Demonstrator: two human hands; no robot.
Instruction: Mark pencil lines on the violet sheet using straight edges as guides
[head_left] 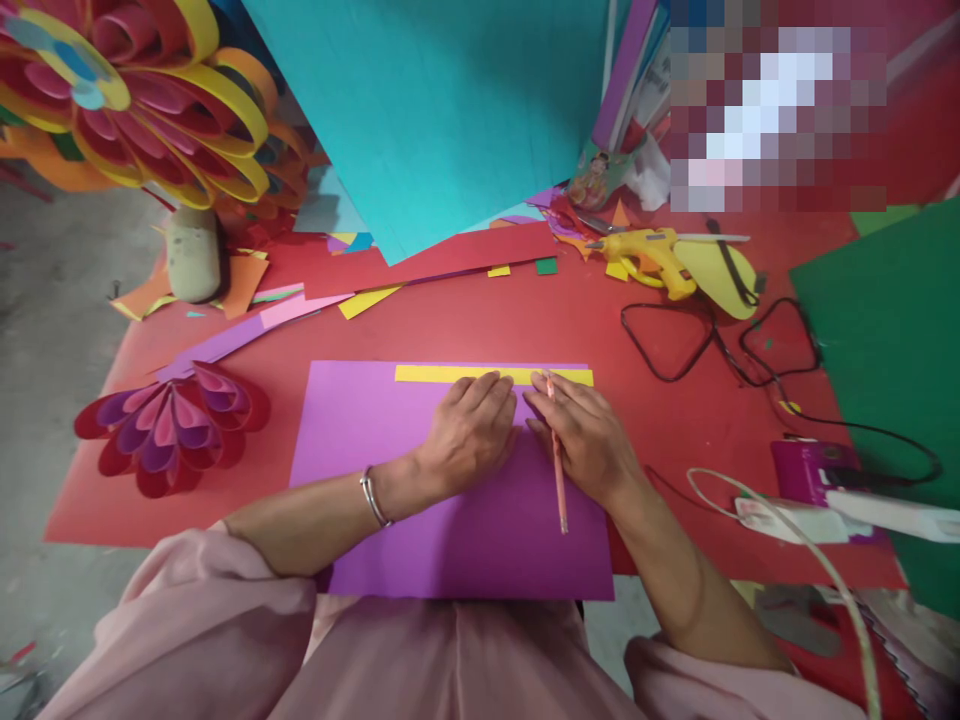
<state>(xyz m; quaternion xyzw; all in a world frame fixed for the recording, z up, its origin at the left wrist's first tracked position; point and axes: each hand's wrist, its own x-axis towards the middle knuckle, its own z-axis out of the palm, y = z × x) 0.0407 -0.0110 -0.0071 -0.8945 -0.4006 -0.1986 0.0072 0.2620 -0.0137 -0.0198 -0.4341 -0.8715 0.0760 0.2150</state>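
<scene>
A purple paper sheet (390, 530) lies flat in front of me, reaching the table's near edge. Along its top edge rests a yellow paper strip (427, 374). My left hand (472, 425) is on the sheet, its fingers bent together, the fingertips touching the strip's lower edge. My right hand (581, 430) holds a pencil (558, 480) between thumb and fingers, its upper end at the strip and its other end pointing toward me. The right fingertips also touch the strip near its right end. The undersides of both hands are hidden.
A pink, purple and red paper-loop flower (172, 420) sits left. A large turquoise sheet (457, 110) stands at the back. Right are a yellow glue gun (652, 255), its black cord (709, 345), a white power strip (795, 515) and a green sheet (892, 350). Paper scraps litter the back.
</scene>
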